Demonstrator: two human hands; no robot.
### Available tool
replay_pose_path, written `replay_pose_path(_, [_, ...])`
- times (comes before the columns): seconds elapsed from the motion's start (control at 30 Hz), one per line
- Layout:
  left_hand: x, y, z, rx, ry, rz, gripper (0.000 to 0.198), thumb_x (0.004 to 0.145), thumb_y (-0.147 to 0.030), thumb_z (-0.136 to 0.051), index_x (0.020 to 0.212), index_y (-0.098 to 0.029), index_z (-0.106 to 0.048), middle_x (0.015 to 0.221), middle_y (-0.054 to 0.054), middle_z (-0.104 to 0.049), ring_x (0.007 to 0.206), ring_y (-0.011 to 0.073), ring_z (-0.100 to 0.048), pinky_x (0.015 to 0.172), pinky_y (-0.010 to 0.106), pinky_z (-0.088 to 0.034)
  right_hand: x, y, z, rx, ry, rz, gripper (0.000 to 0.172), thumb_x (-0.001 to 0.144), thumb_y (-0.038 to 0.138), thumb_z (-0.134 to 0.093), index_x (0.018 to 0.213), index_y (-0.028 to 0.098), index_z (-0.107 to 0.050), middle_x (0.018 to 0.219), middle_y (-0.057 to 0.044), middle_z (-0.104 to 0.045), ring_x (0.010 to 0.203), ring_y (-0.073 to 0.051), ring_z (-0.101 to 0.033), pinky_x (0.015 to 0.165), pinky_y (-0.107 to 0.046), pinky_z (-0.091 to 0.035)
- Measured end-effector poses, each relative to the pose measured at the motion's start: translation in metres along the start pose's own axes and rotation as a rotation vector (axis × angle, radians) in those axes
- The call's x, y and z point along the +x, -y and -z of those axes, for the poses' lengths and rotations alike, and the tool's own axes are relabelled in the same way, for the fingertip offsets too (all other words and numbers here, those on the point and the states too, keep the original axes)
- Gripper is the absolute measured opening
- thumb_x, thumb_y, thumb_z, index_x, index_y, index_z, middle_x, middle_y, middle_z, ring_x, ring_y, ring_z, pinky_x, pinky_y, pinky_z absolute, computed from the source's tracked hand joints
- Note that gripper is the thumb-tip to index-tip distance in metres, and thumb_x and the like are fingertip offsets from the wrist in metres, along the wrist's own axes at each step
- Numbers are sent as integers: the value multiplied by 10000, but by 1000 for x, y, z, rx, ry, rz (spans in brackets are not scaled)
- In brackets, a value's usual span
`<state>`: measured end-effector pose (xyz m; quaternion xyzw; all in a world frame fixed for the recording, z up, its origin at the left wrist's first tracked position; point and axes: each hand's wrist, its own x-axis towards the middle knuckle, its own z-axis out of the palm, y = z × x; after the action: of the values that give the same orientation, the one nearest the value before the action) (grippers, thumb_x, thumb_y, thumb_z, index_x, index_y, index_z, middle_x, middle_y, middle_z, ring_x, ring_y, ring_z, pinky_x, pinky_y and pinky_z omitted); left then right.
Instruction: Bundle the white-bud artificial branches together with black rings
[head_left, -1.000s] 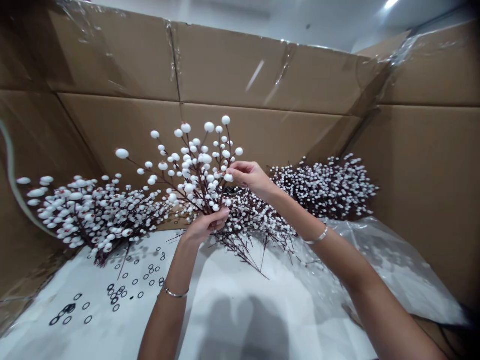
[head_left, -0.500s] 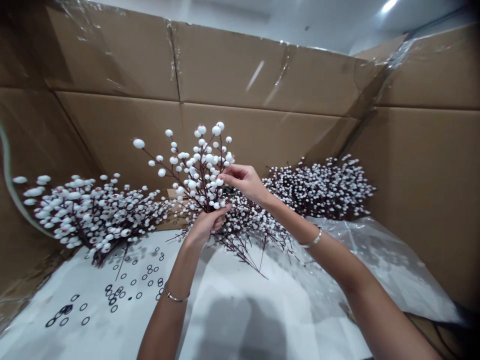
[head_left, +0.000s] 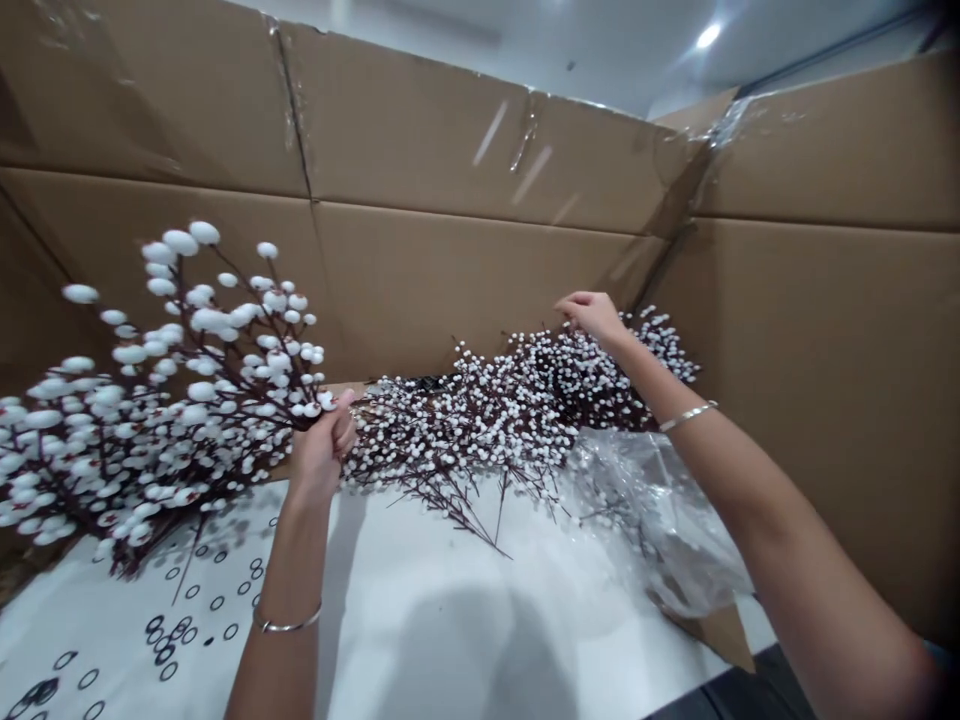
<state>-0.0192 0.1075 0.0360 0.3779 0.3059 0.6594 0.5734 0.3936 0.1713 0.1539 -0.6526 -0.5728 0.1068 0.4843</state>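
Note:
My left hand [head_left: 321, 450] is closed around the lower stems of a spray of white berries on dark red twigs [head_left: 232, 320], which fans up and to the left. It overlaps a loose pile of similar sprays [head_left: 97, 450] at the left. My right hand [head_left: 592, 315] is well apart from it, fingers lightly curled, resting at the top of a dense heap of berry sprays [head_left: 585, 365]. Nothing shows in its grip. Another berry spray bunch [head_left: 457, 440] lies between my hands, its twig ends pointing toward me.
Corrugated cardboard walls [head_left: 480, 280] with taped seams stand behind and to the right. A white sheet [head_left: 465, 590] covers the surface below, with several small black rings [head_left: 180, 630] scattered at the lower left. A crumpled clear plastic bag [head_left: 652, 520] lies at the right.
My right hand has let go of the spray and moved right to the far heap. My left hand has carried the spray leftward, and the view has turned slightly.

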Motion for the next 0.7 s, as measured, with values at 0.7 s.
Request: replay_pose_path(0.7, [11,19,6,25,-38,-1,489,765,-245,-735,553,-197,-297,392,-121,-179,306,23,-132,344,214,-67,-7,-98,-34,16,473,-330,229,913,272,-593,727,138,-601,667,-78,-710,413,-79,-482,364,-193,-300])
